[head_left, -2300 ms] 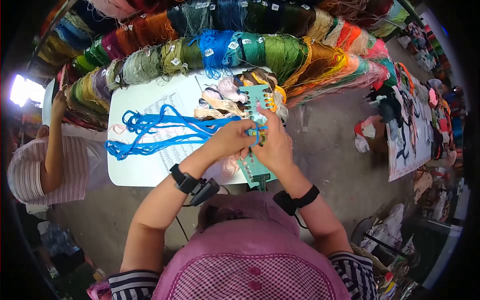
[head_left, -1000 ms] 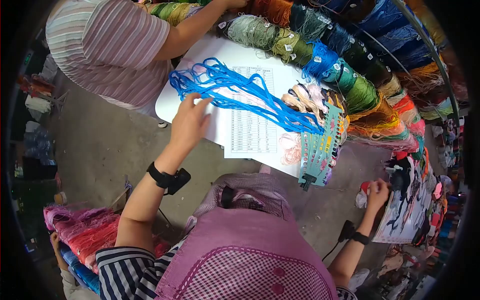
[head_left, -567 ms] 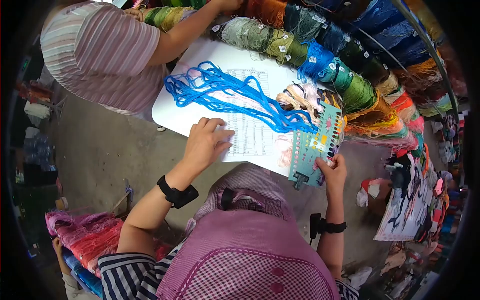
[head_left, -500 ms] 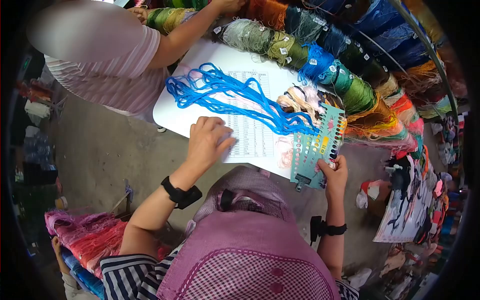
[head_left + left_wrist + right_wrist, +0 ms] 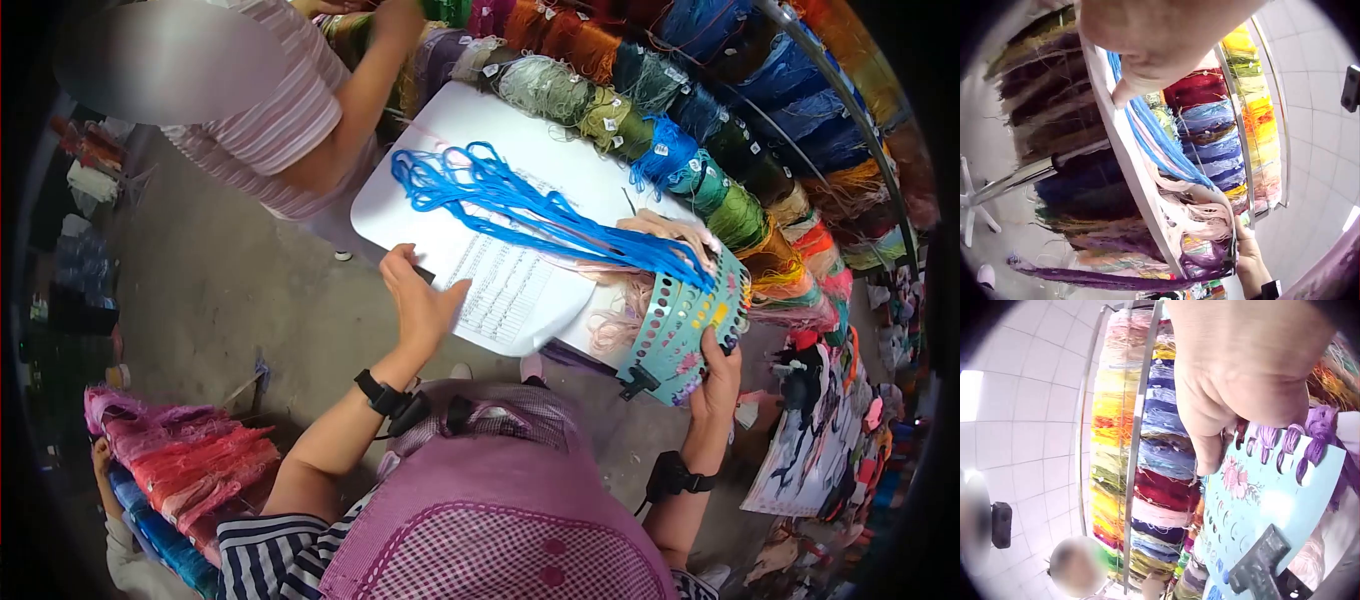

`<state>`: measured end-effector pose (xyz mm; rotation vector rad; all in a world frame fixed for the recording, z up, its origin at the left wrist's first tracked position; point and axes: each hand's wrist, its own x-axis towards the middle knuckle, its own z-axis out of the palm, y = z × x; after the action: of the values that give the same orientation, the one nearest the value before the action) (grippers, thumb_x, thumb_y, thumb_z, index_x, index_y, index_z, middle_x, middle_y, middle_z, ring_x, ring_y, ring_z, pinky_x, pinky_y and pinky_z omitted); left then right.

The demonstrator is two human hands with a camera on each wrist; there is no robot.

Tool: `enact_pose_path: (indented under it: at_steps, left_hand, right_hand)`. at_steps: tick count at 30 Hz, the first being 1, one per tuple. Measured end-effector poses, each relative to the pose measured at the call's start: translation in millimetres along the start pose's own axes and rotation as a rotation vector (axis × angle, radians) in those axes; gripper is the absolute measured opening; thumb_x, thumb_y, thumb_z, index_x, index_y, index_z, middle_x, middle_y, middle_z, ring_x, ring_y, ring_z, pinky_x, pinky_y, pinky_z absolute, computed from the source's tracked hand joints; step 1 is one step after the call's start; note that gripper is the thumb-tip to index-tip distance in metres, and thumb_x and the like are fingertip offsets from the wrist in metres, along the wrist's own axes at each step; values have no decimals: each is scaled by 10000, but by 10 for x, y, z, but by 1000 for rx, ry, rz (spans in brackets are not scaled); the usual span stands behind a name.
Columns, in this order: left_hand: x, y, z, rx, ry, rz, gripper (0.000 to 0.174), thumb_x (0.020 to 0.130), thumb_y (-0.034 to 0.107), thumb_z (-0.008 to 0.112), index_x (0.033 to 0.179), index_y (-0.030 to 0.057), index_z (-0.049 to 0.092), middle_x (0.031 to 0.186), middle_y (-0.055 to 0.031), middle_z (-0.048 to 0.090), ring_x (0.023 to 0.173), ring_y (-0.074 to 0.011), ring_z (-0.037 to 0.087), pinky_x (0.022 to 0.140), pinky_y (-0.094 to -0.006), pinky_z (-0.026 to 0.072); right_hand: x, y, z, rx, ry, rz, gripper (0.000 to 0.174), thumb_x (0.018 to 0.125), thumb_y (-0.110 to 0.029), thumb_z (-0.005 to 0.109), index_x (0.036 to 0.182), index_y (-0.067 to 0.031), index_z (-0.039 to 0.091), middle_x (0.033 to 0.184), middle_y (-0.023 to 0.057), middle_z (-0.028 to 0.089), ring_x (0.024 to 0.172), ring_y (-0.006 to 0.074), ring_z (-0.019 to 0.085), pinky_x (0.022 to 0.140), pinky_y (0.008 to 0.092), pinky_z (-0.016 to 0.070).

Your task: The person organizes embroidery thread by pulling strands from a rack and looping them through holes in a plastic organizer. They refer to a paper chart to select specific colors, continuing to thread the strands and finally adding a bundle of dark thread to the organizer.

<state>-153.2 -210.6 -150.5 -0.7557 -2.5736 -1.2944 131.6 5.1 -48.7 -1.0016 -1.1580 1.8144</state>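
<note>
In the head view my right hand [image 5: 718, 375] holds a teal thread card [image 5: 690, 320], thumb on its front. The card bears punched holes and printed pink flowers. A black clip [image 5: 640, 381] grips its lower corner; purple threads [image 5: 1294, 440] are looped through edge holes in the right wrist view. A long blue skein [image 5: 540, 215] runs from the card across the white table [image 5: 385, 205]. My left hand [image 5: 420, 310] is at the table's near edge, thumb and forefinger spread apart, beside a printed sheet [image 5: 500, 290]. The left wrist view shows its thumb against the white edge.
Pale pink threads [image 5: 625, 310] lie between sheet and card. Racks of colored thread hanks [image 5: 610, 120] line the table's far side. Another person in a striped top [image 5: 270, 120] stands at the left. Red and pink hanks [image 5: 185, 460] hang at lower left.
Both hands were together at the card; they parted, and my right hand took the card's lower edge. My left hand stays near the table edge. The sheet now looks turned, its near edge curling.
</note>
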Motion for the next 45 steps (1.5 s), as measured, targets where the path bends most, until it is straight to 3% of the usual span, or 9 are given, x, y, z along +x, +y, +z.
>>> enact_pose_path:
  at_steps: [2,3,12,21,26,38,39,42,45]
  left_hand:
    - [47,-27,-36,-330,-118,-350,780,585,83,838,1186,4,347,1067,-150,446,881,-214,521,777,-351,462]
    - [18,-83,-11,-99,-25,-160,747,584,29,817,1166,3,351,995,-113,468,743,-149,531,642,-297,485]
    - [-581,-473,-465,-783,-625,-997,484,680,68,806,1122,4,619,972,-70,653,848,-130,609,690,-275,509]
    - [-2120,-962,-1575,-847,-690,-1097,347,706,84,791,1017,-2,663,915,4,652,819,-106,585,760,-260,479]
    - [-2726,-872,-2558,-1089,-779,-1104,467,767,130,732,1195,14,588,1010,2,648,863,-78,591,692,-247,492]
    - [-3680,-1480,-3201,-1130,-172,-1077,554,780,25,713,1293,-18,508,1137,-83,651,1012,-111,601,876,-249,467]
    - [-3454,-1230,-3511,-949,-33,-1032,435,760,56,687,1184,1,606,1053,-41,665,917,-112,596,727,-263,479]
    - [-3320,-1361,-4054,-425,162,-1149,289,787,150,686,1031,-2,652,1010,-104,663,932,-160,598,819,-306,465]
    - [-3141,-1376,-4450,8,601,-910,255,807,160,649,973,-33,625,928,-146,620,867,-245,608,779,-335,474]
  right_hand:
    - [1,-113,-8,-91,5,-52,350,890,-65,636,1208,34,528,1100,111,641,929,181,641,820,318,514]
    - [-36,-226,62,-119,-24,-70,338,893,-72,640,1197,33,536,1089,105,644,923,173,638,817,308,510]
    - [138,-522,412,-353,-459,-48,448,824,-71,675,1224,34,504,1075,98,616,921,167,601,851,308,475]
    - [-402,126,1829,-401,-1134,391,432,746,1,727,1140,51,558,999,130,666,848,203,656,804,329,525]
    - [-1048,156,2683,-299,-1297,369,461,738,-77,756,1135,55,561,1011,141,667,854,212,660,810,338,528]
    - [-2274,871,4473,-212,-1501,294,484,773,-133,755,1163,56,539,1035,128,655,882,192,654,816,322,518]
    - [-2320,948,4620,-217,-1505,294,476,779,-125,748,1166,55,537,1035,128,655,882,190,652,817,318,516]
    - [-2419,1151,5136,-215,-1568,305,439,810,-119,720,1169,53,534,1035,122,652,872,178,647,810,305,512]
    - [-2525,1319,5681,-146,-1583,198,399,860,-125,674,1186,50,523,1040,111,648,854,161,644,792,296,515]
